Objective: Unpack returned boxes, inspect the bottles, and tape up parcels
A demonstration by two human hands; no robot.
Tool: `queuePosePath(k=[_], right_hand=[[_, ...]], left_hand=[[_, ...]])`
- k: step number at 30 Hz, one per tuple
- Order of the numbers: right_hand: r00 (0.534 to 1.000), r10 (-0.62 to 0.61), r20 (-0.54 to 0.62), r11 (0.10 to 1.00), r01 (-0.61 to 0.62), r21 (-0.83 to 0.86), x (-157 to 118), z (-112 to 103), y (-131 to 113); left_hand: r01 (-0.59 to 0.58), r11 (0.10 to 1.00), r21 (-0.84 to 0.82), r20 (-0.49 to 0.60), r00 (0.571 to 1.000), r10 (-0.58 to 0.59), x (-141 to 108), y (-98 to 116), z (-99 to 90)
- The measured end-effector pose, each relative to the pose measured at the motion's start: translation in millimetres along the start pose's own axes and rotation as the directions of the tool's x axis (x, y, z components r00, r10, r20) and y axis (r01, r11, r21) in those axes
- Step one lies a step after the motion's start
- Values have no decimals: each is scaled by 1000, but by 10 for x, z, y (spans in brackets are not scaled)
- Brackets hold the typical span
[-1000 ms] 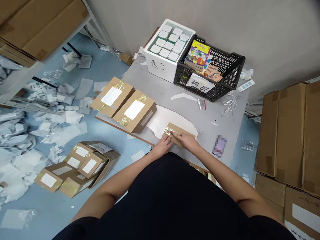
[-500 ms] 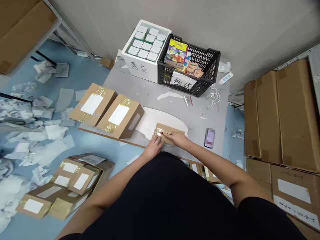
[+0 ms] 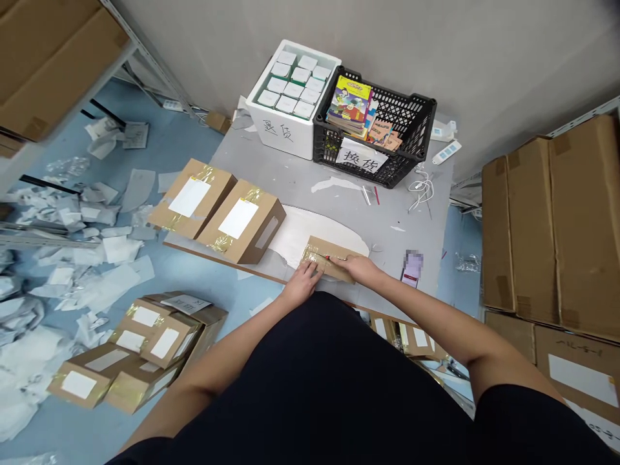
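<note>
A small taped cardboard parcel (image 3: 329, 257) lies on a white curved sheet (image 3: 310, 231) at the near edge of the grey table (image 3: 290, 181). My left hand (image 3: 303, 283) presses on the parcel's near left corner, over shiny tape. My right hand (image 3: 358, 268) rests on its right end, pinching a thin tool with a red tip (image 3: 328, 257) against the top. The tool's full shape is hidden by my fingers. Two larger taped boxes with white labels (image 3: 241, 221) stand just left of the parcel.
A white foam box (image 3: 290, 100) of small white packets and a black crate (image 3: 372, 123) of booklets stand at the table's far side. A phone (image 3: 411, 270) lies near my right hand. Stacked boxes (image 3: 140, 352) and paper scraps lie on the blue floor left; cartons (image 3: 547, 226) stand right.
The whole view has swung sideways as my head moved. Both hands stay on the parcel, and the red-tipped tool stays in my right hand.
</note>
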State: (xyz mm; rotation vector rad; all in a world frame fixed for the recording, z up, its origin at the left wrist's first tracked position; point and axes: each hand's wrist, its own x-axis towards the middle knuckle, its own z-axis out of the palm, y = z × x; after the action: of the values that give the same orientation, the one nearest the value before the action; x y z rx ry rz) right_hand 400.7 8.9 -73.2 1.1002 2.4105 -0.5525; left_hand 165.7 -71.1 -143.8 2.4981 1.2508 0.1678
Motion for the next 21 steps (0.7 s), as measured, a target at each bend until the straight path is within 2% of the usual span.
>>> queuePosePath(k=[4, 13, 21], right_hand=[[999, 23, 42, 997, -19, -76, -204, 33, 89], [978, 152, 142, 972, -121, -204, -881, 144, 385], [972, 191, 133, 967, -164, -195, -1030, 141, 366]], left_hand=[[11, 1000, -11, -9, 1000, -11, -7, 1, 4], [18, 1000, -15, -17, 1000, -19, 8, 12, -2], [5, 1000, 25, 8, 1000, -5, 11, 14, -27]])
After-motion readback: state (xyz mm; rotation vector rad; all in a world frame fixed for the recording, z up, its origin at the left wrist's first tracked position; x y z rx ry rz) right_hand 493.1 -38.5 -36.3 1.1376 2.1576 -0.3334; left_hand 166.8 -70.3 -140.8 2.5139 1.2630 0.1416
